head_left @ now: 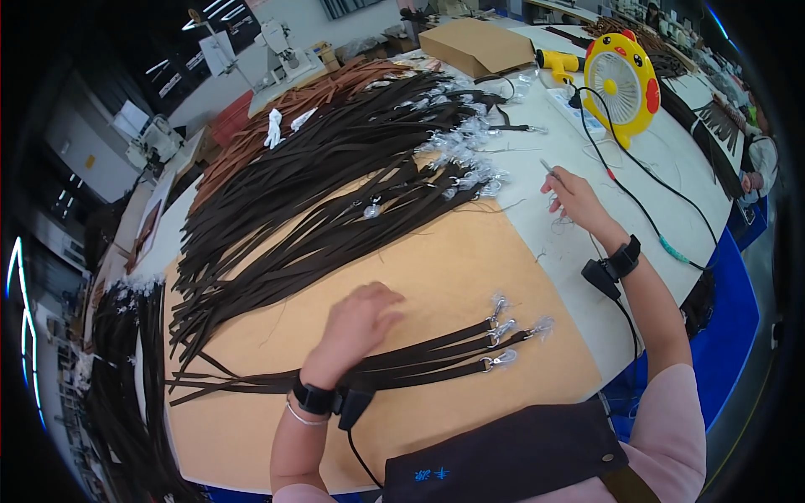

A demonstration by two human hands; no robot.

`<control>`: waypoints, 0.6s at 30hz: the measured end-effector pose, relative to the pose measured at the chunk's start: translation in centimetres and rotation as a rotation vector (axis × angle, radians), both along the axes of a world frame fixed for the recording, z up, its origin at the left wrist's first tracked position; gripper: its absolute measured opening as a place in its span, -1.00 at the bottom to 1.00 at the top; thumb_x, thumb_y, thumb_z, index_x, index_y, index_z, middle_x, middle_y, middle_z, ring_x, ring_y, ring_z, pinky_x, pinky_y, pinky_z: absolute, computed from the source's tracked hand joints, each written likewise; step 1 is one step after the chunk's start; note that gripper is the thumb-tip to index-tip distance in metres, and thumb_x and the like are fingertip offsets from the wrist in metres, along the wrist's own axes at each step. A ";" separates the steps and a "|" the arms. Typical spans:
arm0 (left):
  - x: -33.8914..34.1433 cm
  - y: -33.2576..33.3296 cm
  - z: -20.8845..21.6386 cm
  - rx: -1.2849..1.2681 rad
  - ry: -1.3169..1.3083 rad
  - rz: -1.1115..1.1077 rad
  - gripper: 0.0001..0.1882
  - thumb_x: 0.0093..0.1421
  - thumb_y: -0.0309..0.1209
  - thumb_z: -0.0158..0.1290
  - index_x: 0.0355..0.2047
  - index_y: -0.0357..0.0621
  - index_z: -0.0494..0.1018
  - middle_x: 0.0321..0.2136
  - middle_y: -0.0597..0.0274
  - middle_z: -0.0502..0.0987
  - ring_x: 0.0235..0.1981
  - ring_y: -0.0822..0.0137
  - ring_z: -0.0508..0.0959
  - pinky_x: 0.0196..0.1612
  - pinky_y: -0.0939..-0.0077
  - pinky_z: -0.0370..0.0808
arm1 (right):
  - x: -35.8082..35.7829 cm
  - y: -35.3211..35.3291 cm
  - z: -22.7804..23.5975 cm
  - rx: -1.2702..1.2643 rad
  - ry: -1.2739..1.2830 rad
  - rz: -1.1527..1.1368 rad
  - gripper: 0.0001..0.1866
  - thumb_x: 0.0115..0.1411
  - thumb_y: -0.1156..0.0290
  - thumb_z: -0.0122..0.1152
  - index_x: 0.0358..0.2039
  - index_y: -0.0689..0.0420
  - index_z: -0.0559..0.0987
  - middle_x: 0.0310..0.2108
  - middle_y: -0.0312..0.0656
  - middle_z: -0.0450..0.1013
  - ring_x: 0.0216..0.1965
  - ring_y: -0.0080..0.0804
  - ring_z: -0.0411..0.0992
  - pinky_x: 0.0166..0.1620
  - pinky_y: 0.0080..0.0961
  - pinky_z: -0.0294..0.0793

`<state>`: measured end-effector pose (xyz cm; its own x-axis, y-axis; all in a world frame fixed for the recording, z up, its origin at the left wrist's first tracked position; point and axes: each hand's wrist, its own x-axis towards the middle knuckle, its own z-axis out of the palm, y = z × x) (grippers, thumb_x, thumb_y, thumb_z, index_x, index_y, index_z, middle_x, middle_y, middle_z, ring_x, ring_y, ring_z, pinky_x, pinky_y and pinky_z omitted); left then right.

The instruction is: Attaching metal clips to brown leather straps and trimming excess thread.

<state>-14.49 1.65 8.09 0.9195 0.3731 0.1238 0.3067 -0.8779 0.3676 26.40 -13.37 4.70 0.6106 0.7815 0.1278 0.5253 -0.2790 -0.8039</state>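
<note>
Head-worn fisheye, looks down and forward across table (563, 289). Left hand (356, 327) and right hand (577, 199) close, back wall (369, 35) far off.

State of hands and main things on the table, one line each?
Left hand: half-open, nothing visibly held
Right hand: gripping thin metallic tool
Near straps: laid out, clips in clear plastic
Dark strap pile: heaped, overlapping
Brown straps: bunched behind dark pile
Cardboard box: looks closed
Yellow fan: upright; spinning unclear
</note>
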 end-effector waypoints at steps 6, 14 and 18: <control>-3.5 10.1 -3.4 0.396 0.076 0.407 -0.75 0.02 -0.43 0.29 -0.26 -0.06 0.53 -0.27 0.18 0.51 -0.20 0.09 0.56 -0.20 0.24 0.52 | -9.9 8.4 0.2 -0.027 -0.442 0.468 -0.80 0.29 0.25 0.05 -0.18 0.02 0.56 -0.41 -0.06 0.57 -0.30 -0.01 0.54 -0.23 -0.10 0.49; -6.0 10.9 -5.1 0.444 0.065 0.443 -0.69 -0.06 -0.48 0.30 -0.28 -0.07 0.49 -0.30 0.25 0.47 -0.21 0.18 0.55 -0.23 0.26 0.51 | -11.7 13.9 -3.2 -0.034 -0.759 0.475 -0.85 0.11 0.37 0.23 -0.28 0.03 0.62 -0.42 -0.14 0.57 -0.31 -0.08 0.55 -0.27 -0.17 0.51; -6.2 9.1 -3.4 0.457 -0.068 0.422 -0.61 -0.02 -0.46 0.30 -0.14 -0.07 0.50 -0.16 0.21 0.50 -0.10 0.13 0.52 -0.07 0.24 0.47 | -12.3 12.0 -0.4 0.131 -0.578 0.535 -0.85 0.09 0.36 0.28 -0.30 0.03 0.65 -0.39 -0.20 0.56 -0.29 -0.11 0.55 -0.28 -0.19 0.50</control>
